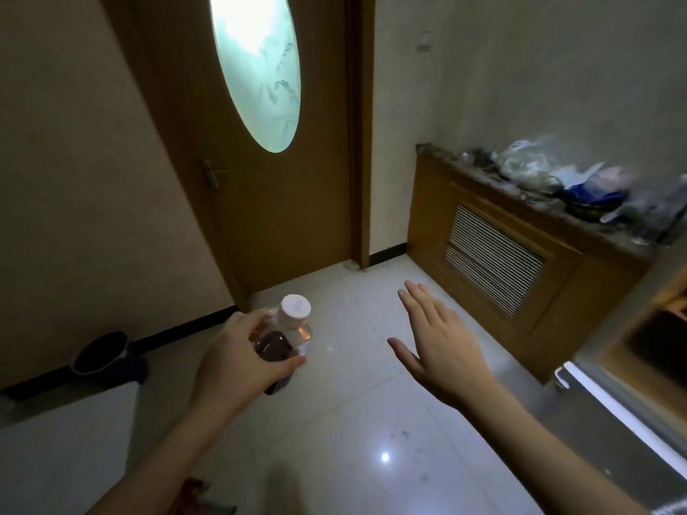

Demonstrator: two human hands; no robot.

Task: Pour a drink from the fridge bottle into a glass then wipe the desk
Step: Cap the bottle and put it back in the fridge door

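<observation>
My left hand [238, 360] is shut around a clear plastic bottle [286, 341] with a white cap and dark drink inside, held upright above the floor. My right hand [438, 345] hovers to the right of the bottle, flat, fingers apart, holding nothing. No glass or cloth shows in this view.
A brown door [282, 202] with an oval frosted pane stands ahead. A wooden radiator cabinet [494, 262] along the right wall carries several bags and bottles. A fridge door edge [609, 407] juts in at the lower right. A dark bin [102, 353] sits by the left wall. The tiled floor [353, 421] is glossy.
</observation>
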